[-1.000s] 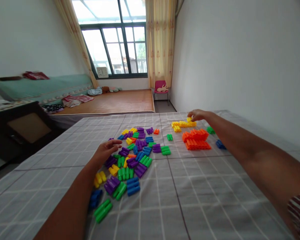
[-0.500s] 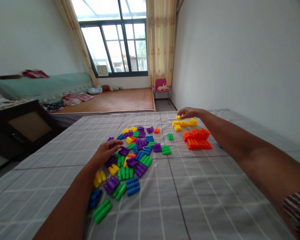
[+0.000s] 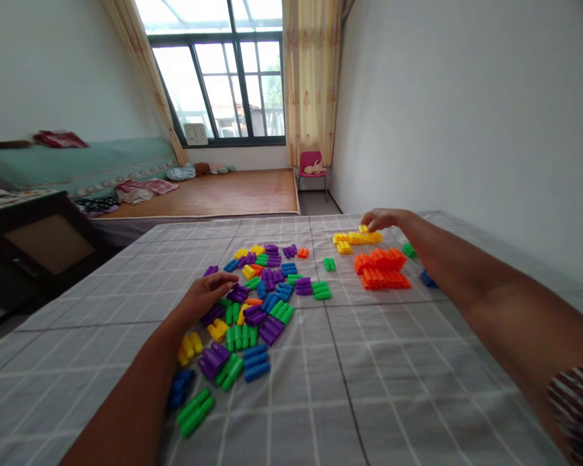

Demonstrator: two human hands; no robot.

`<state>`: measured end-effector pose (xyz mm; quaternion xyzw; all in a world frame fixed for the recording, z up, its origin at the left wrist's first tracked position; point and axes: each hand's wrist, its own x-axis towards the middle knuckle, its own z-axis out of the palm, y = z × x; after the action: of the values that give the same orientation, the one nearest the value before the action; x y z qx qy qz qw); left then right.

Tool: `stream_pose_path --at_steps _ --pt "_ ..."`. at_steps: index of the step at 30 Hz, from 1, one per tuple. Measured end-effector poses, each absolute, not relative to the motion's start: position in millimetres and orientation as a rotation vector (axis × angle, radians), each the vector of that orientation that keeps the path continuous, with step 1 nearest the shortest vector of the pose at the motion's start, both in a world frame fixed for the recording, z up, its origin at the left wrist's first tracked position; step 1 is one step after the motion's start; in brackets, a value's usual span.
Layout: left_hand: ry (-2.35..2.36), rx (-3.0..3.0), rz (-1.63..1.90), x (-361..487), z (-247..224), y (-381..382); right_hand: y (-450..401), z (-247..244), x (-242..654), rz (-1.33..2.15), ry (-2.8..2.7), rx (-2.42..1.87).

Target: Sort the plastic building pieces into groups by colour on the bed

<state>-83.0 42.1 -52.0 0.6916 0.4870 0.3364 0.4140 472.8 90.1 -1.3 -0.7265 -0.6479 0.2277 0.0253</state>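
Observation:
My right hand is closed on a small yellow building block, just above the far side of a row of joined yellow blocks. Nearer me lies a stack of ridged orange blocks, below my right hand. My left hand rests at the left edge of a loose heap of tube-shaped blocks, its fingers stretched out over a purple block. Nothing shows in its grasp. Around it lie purple, green, blue and yellow pieces, such as a green block and a blue block.
A grey checked cloth covers the surface. Beside my right forearm lie a blue block and a green block. Beyond stand a bed with a brown mat, a pink chair and a dark cabinet.
My right hand has moved right along the yellow row with the yellow block. The view has shifted slightly, and the green block by my right forearm now shows. My left hand stays put.

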Motion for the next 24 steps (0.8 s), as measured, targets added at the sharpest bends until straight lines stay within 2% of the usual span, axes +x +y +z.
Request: stream_pose_path --at_steps 10,16,20,24 --pt "1.244 1.826 0.783 -84.1 -50.4 38.9 89.8 -16.0 484.2 0.796 -2.034 -2.161" --pt "1.187 1.762 0.864 -87.6 -56.1 45.2 85.4 7.2 479.2 0.506 -2.126 -2.110" --pt "1.163 1.616 1.120 -92.2 -56.5 49.0 80.6 24.6 429.3 0.231 -2.255 -1.967" --pt "1.168 1.392 1.398 -101.3 -57.1 54.8 64.9 23.5 338.5 0.229 -2.475 -1.607"
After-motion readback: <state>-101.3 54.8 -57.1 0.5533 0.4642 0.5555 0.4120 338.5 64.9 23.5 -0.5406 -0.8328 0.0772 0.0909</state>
